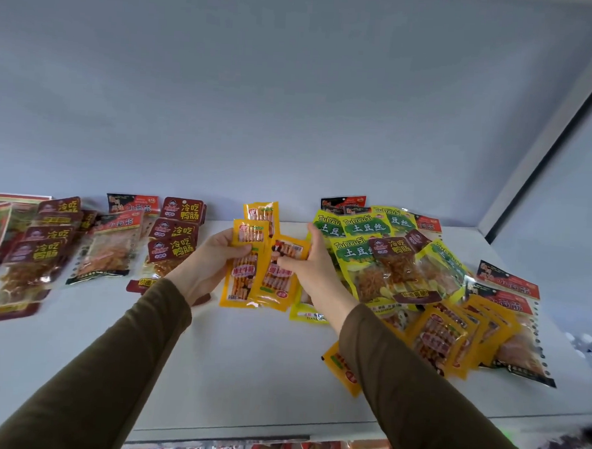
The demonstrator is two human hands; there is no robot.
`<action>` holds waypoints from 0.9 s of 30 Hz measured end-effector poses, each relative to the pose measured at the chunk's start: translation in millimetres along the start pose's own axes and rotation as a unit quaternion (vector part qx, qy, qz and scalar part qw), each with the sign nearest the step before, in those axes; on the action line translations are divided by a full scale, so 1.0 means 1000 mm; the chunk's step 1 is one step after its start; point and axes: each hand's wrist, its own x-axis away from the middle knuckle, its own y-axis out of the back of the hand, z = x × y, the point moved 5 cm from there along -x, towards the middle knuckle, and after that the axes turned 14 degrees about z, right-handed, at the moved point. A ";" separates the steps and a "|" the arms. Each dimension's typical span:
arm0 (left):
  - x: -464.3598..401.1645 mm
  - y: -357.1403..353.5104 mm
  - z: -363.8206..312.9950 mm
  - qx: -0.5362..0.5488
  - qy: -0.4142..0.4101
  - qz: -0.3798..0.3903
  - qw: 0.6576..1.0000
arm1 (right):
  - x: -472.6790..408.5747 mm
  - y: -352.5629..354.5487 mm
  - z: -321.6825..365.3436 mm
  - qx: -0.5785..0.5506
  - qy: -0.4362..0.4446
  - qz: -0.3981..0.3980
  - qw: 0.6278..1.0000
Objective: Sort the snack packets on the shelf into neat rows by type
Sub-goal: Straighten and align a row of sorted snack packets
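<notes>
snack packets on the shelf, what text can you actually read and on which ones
"TuDouSi" and "土豆丝": green-yellow packets.
"冷吃鸭肠": dark red packets, left rows, and one on the right pile.
"小面筋": red-black packets.
Orange packets held by left hand and right hand: print too blurred.

"TuDouSi 土豆丝" on green packets (366,226), "冷吃鸭肠" on maroon packets (182,211) (several)

Bare shelf (246,366) along front edge and middle, passable. Brown packets (43,245) crowd left end; green packets (365,248) and yellow packets (453,335) heap blocks right end to back corner.
</notes>
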 end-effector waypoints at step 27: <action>0.029 0.004 -0.016 -0.048 0.030 -0.180 0.982 | -0.048 -0.084 -0.002 -0.082 -0.037 0.064 0.994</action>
